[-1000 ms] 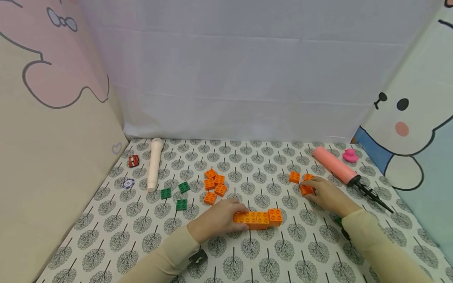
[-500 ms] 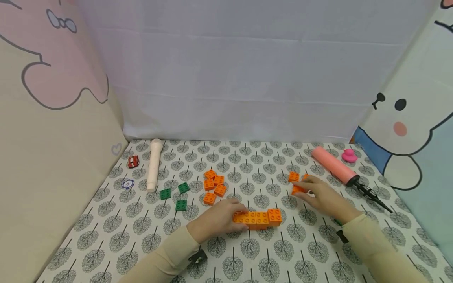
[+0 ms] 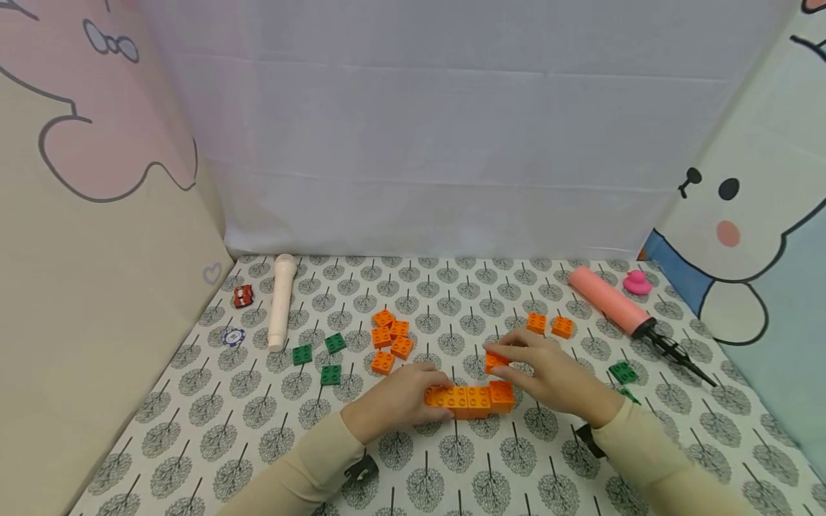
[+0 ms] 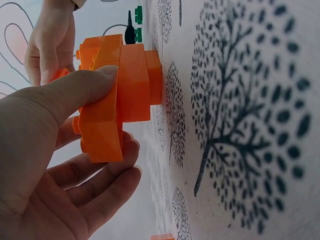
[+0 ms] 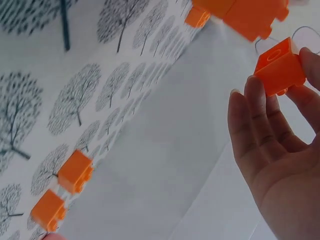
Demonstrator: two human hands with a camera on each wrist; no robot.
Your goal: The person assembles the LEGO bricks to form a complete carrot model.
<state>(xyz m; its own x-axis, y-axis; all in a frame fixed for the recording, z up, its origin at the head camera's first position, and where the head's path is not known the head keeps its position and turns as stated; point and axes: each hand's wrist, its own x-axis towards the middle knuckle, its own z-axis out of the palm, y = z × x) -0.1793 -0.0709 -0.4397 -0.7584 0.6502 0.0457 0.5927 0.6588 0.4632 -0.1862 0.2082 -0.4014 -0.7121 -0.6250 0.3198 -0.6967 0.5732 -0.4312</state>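
Note:
My left hand (image 3: 405,398) pinches the left end of an orange toy brick structure (image 3: 477,403), thumb on the near side and fingers behind. In the left wrist view the structure (image 4: 102,132) is stepped, with bricks stacked beneath its upper row. My right hand (image 3: 548,371) holds a single orange brick (image 3: 495,362) between thumb and fingers, just above the structure's right end. The right wrist view shows this brick (image 5: 281,67) apart from the structure (image 5: 255,15), its hollow underside partly visible.
Loose orange bricks (image 3: 382,362) lie left of centre, beside green bricks (image 3: 331,374). Two orange bricks (image 3: 562,327) and green ones (image 3: 622,372) lie right. Around the sides are a white microphone-like stick (image 3: 281,301), red toy car (image 3: 243,295), pink cylinder (image 3: 609,301) and pink duck (image 3: 637,282).
My right hand has picked up one orange brick from the right group and carried it left, over to the structure's right end. The left hand has kept its hold in place.

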